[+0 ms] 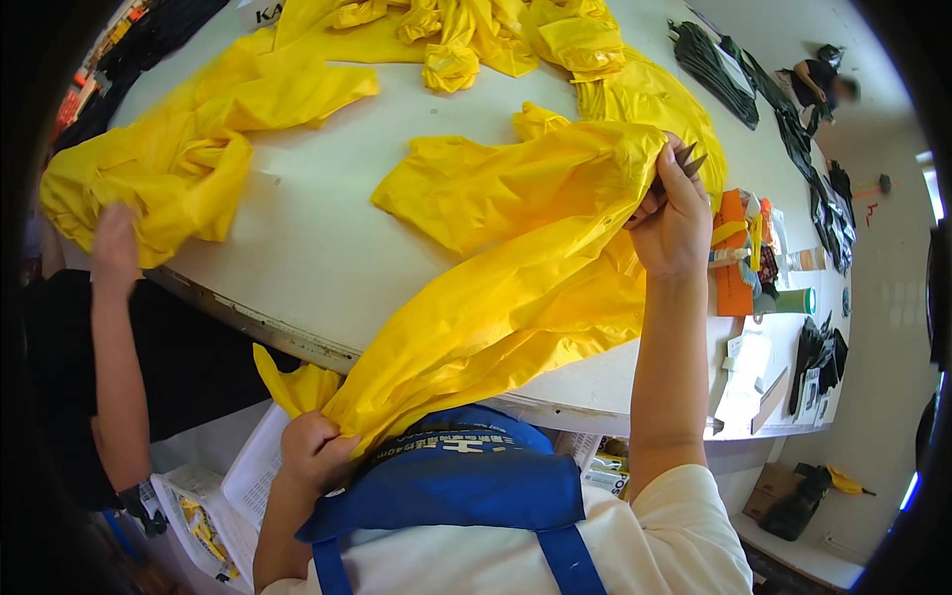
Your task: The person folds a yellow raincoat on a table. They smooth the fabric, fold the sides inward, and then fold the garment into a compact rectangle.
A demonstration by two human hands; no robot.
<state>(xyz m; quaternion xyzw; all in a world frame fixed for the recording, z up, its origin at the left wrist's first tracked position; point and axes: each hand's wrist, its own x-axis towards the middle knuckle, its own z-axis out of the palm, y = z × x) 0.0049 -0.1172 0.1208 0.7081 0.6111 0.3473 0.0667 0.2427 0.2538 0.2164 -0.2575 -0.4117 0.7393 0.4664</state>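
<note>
A long piece of shiny yellow fabric [486, 297] is stretched between my two hands, over the table's near edge. My left hand [315, 451] is closed on its lower end, close to my blue apron, and a loose corner sticks up beside it. Raised at the right, my right hand [674, 223] grips the upper end, where the cloth is gathered. Two dark pointed blades, seemingly thread snips [691, 159], poke out from the fingers of that hand; their handles are hidden. Part of the fabric spreads over the white table [307, 238].
More yellow fabric [476, 35] is heaped at the far side. At the left a co-worker's hand [116, 243] touches another yellow piece [188, 178]. An orange box [732, 253] of small items stands right, near folded black items [714, 74]. White baskets [193, 516] sit below the table.
</note>
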